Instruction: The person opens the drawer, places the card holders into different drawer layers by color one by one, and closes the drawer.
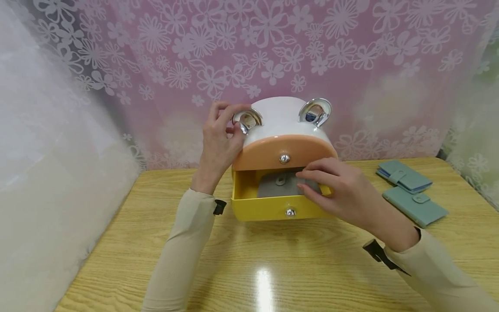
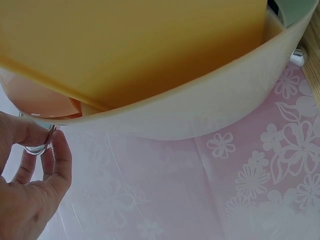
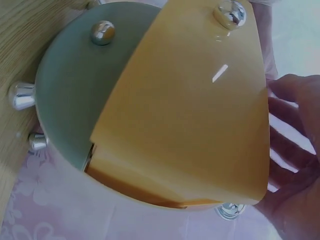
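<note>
A toy-like drawer box with a white rounded top (image 1: 278, 115) stands on the table. My left hand (image 1: 220, 138) pinches its chrome ear (image 1: 249, 119) on the left; the left wrist view shows the fingers around that ear. The yellow drawer (image 1: 261, 210) below is pulled out, and a grey snap-fastened wallet (image 1: 269, 186) lies in it. Over the wallet's right part is my right hand (image 1: 343, 186), thumb and fingers apart at its surface. In the right wrist view the fingers (image 3: 287, 145) reach past the drawer's edge, and the wallet is hidden.
Two green snap wallets (image 1: 405, 175) lie on the table (image 1: 175, 247) to the right. Above the yellow drawer is a closed orange drawer (image 1: 261, 158) with a chrome knob. A second chrome ear (image 1: 325, 108) is on the right. A pink flowered cloth (image 1: 234, 56) hangs behind.
</note>
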Motion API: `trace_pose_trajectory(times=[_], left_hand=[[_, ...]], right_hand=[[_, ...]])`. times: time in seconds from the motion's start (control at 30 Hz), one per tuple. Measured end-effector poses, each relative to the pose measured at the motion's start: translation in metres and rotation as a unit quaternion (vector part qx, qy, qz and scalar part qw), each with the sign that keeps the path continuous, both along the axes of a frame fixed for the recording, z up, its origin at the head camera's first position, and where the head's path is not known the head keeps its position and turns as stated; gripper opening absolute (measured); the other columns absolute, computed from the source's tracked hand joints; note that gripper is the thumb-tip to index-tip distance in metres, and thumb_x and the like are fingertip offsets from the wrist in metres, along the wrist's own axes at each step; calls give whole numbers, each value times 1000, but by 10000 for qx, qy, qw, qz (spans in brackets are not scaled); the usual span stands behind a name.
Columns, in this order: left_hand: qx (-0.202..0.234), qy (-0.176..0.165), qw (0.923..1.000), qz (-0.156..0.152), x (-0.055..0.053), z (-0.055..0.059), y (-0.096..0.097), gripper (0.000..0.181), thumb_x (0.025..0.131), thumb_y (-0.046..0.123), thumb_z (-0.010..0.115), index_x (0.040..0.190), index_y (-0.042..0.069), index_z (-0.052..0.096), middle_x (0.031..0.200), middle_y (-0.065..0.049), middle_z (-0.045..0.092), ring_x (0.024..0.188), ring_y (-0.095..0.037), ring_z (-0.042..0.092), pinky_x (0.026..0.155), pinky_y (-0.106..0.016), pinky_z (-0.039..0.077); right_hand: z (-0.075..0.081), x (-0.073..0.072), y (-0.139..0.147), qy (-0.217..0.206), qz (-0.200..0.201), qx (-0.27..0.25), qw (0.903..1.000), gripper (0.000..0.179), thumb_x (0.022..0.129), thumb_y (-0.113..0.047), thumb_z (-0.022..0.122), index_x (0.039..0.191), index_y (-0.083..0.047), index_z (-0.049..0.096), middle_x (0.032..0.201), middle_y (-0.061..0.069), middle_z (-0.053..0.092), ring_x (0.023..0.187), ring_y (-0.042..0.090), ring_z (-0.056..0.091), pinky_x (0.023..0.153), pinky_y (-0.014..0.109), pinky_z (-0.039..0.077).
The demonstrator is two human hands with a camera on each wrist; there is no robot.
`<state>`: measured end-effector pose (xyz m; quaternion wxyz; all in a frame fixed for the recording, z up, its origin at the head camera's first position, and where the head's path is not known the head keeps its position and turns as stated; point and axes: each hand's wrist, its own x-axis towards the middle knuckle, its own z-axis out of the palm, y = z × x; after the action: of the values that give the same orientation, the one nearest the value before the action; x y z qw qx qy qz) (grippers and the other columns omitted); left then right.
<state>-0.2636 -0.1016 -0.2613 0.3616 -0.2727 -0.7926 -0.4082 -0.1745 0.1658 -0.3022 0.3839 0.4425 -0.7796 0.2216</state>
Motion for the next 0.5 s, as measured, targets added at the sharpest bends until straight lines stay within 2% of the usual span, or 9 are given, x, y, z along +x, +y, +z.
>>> trace_pose_trajectory(times=[0.17, 0.3, 0.5], left_hand=[[-25, 0, 10000, -3, 1, -1, 0, 39, 91, -4, 53, 123, 11, 72, 115, -15, 53, 90, -23, 58, 77, -36, 63], [-5, -12, 10000, -22, 1, -1, 0, 39, 92, -4, 53, 123, 11, 72, 115, -15, 53, 91, -23, 58, 78, -37, 63], [-8, 8, 10000, -16, 1, 0, 0, 39, 92, -4, 53, 123, 10, 72, 115, -15, 53, 91, -23, 58, 77, -36, 63]], right_hand=[[1, 5, 0, 655, 71, 235, 9975, 38, 105, -38, 52, 105, -10, 78, 99, 8, 72, 79, 19, 65, 61, 29, 54], [0, 10, 0, 912, 63, 333, 9953, 38, 106, -36, 51, 107, -10, 78, 101, 10, 72, 82, 24, 67, 64, 36, 57], [-3, 15, -2, 1378, 34, 359, 9898, 32, 104, -32, 55, 103, -9, 78, 98, 11, 72, 77, 25, 67, 61, 37, 58]])
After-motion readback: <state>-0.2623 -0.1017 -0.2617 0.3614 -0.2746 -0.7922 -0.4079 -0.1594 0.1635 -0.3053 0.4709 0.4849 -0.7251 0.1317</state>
